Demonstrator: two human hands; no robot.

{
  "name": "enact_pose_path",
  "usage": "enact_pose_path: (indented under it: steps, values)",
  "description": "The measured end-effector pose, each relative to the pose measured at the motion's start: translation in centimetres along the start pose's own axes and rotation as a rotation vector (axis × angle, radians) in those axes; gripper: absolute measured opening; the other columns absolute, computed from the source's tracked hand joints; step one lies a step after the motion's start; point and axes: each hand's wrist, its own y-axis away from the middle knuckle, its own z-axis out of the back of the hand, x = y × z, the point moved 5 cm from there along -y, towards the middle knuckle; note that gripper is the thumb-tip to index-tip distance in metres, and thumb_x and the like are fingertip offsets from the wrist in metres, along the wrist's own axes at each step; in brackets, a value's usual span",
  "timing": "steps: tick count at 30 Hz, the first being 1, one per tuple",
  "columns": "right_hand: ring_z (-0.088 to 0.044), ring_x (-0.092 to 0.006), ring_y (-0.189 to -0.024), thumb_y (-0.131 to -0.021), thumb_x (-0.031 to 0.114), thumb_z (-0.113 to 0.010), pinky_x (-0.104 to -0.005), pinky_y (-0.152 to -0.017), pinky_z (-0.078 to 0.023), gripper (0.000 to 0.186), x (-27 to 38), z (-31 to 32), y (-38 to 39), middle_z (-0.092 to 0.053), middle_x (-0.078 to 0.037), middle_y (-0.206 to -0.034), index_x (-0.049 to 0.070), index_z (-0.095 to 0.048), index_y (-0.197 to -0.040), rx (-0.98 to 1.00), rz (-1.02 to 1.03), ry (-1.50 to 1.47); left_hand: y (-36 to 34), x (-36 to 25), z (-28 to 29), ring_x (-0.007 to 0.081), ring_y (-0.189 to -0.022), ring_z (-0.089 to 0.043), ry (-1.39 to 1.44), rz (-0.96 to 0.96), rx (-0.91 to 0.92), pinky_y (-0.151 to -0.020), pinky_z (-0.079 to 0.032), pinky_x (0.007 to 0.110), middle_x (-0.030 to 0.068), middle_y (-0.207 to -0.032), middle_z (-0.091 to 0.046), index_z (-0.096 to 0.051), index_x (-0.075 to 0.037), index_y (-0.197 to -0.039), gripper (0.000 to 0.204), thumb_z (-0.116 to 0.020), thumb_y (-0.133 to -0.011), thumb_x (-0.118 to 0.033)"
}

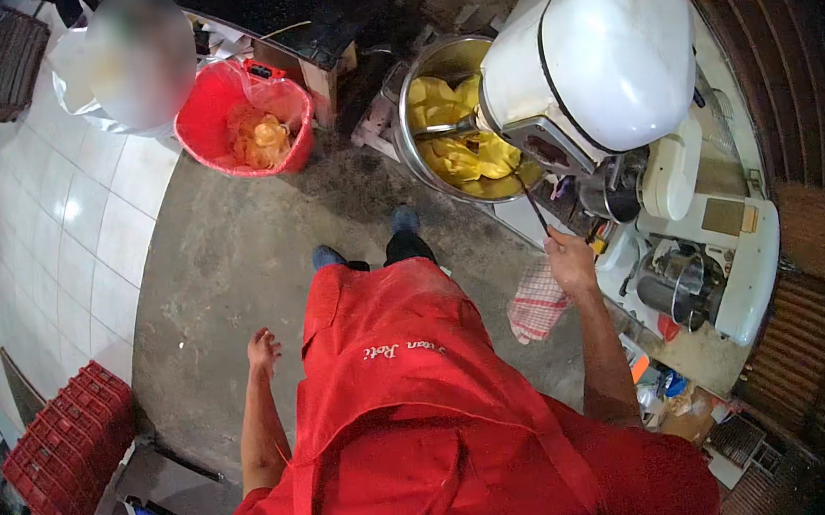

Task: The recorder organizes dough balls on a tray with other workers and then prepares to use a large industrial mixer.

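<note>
My right hand (571,259) is closed around the end of a long, thin, dark-handled tool (535,206). Its far end reaches the near rim of a large steel mixing bowl (407,142); the tip's shape cannot be made out. Thick, glossy yellow dough or batter (455,157) lies in folds in the bowl. A big white stand mixer (611,45) leans over it, its metal beater shaft (449,129) down in the yellow mass. My left hand (264,352) hangs free at my left side, fingers loosely apart, holding nothing.
A red bucket (195,145) with a clear liner holds pale orange scraps. Smaller mixers with steel bowls (671,281) stand at right, near a red checked cloth (536,302). Red crates (69,449) sit at lower left. Concrete floor (220,247) meets white tiles (94,241).
</note>
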Motion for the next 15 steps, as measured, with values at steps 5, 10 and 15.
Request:
enact_pose_path:
  steps: [5, 10, 15]
  values:
    - [-0.067, -0.0368, -0.105, -0.095, 0.033, -0.057, -0.0410, -0.092, -0.052, 0.041, -1.5, 0.0, -2.6, -0.069, -0.025, -0.109, 0.006, -0.068, -0.125, -0.061, 0.086, 0.133, -0.7, -6.1, -1.7, 0.0175, -0.083, -0.063, -0.009, -0.148, 0.080, -0.068, -0.050, 0.035, 0.0035, -0.110, -0.063, -0.050, -0.009, -0.139, 0.043, -0.054, -0.100, -0.026]
    - [-0.065, -0.0398, -0.108, -0.094, 0.036, -0.055, -0.0448, -0.095, -0.050, 0.041, -2.5, -3.6, -10.8, -0.069, -0.023, -0.112, 0.005, -0.070, -0.116, 0.069, 0.025, 0.245, 1.7, -10.1, -3.3, 0.0183, -0.090, -0.063, -0.049, -0.319, 0.073, -0.070, -0.050, 0.032, 0.0055, -0.118, -0.063, -0.048, -0.009, -0.143, 0.048, -0.055, -0.101, -0.031]
    - [-0.066, -0.0391, -0.109, -0.092, 0.032, -0.055, -0.0458, -0.093, -0.052, 0.038, 0.8, -8.8, -17.6, -0.069, -0.023, -0.114, 0.002, -0.071, -0.109, 0.193, -0.093, 0.273, 3.1, -6.7, -4.0, 0.0167, -0.093, -0.063, -0.037, -0.267, 0.025, -0.070, -0.051, 0.031, 0.0069, -0.123, -0.062, -0.050, -0.007, -0.142, 0.046, -0.054, -0.101, -0.027]
